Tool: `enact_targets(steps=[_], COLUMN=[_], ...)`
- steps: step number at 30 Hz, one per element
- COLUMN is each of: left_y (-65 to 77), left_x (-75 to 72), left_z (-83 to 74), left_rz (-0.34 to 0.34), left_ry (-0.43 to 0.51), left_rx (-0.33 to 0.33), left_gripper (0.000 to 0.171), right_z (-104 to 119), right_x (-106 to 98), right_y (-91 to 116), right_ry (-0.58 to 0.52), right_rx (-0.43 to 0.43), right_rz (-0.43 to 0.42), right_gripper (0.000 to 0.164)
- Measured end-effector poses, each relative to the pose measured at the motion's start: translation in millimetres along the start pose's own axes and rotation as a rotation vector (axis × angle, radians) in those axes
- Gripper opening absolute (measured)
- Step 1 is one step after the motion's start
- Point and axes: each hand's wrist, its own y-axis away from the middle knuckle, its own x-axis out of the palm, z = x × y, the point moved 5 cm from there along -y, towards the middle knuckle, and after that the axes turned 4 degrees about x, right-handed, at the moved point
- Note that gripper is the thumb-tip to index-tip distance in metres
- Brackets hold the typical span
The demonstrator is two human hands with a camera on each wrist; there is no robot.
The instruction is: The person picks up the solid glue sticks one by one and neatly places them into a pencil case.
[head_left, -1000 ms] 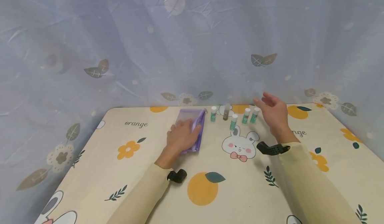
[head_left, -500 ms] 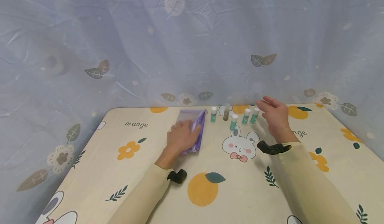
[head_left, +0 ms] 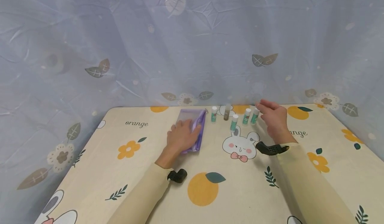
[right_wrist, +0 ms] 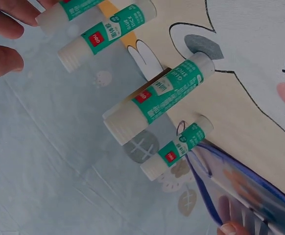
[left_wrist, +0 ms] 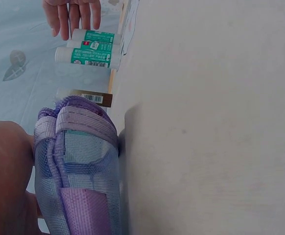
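Note:
My left hand (head_left: 181, 135) holds a purple mesh zip pouch (head_left: 202, 135) on the table, fingers spread over the mesh and thumb at the zip edge. In the right wrist view, its fingers show through the translucent side. My right hand (head_left: 273, 119) reaches beside the rightmost glue stick (head_left: 255, 116), which is green with a white cap. Its thumb and fingers are apart, with fingertips close by that cap in the right wrist view. Several green glue sticks stand upright, among them a larger-looking one (right_wrist: 174, 88). A brown-labelled tube (head_left: 226, 114) with a pale cap stands among them.
A cream tablecloth (head_left: 240, 190) printed with oranges, flowers and a rabbit covers the table. Right behind the sticks, a pale blue patterned curtain (head_left: 192, 44) hangs along the table's far edge.
My right hand has lowered slightly, its fingertips coming nearer to the rightmost glue stick. The left hand and the pouch have stayed in place.

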Motion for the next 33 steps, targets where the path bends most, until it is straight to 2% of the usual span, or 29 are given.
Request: enact_targets(steps=[33], left_y=[-2.0], left_x=[0.3], left_z=[0.7], left_rz=[0.013], left_ry=[-0.009], left_rx=[-0.005], left_gripper=[0.070], right_z=[-21], right_x=[11], right_y=[-3], right_ry=[0.129], right_rx=[0.051], right_rz=[-0.032], right_gripper=[0.051])
